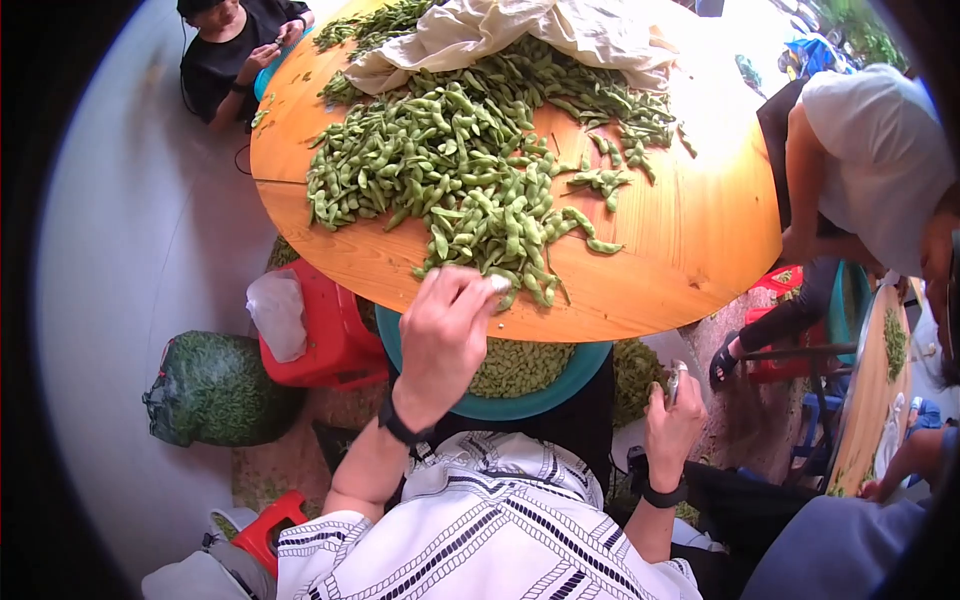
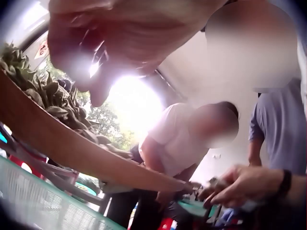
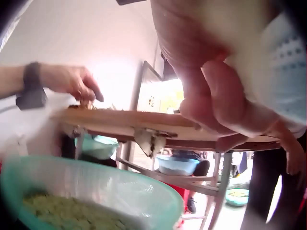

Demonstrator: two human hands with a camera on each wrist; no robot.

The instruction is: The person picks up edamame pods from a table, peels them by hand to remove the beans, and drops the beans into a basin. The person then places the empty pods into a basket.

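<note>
A heap of green soybean pods (image 1: 420, 150) covers much of the round wooden table (image 1: 690, 240). My left hand (image 1: 445, 325) reaches over the near table edge, its bent fingers at the front of the heap; a white wrap shows at one fingertip. I cannot tell whether it pinches a pod. My right hand (image 1: 675, 425) hovers lower, right of a teal basin (image 1: 590, 368), with loosely bent fingers and a whitish wrap on a fingertip; nothing shows in its grasp. Shelled pale-green beans (image 1: 520, 370) lie in this basin, below the table edge.
White cloth (image 1: 500, 40) lies over the heap's far side. To the left are a red stool (image 1: 325, 335) bearing a white plastic bag (image 1: 277, 315), and a full dark-green mesh sack (image 1: 220, 390). Other people sit at left and right; another wooden table (image 1: 865, 400) stands at right.
</note>
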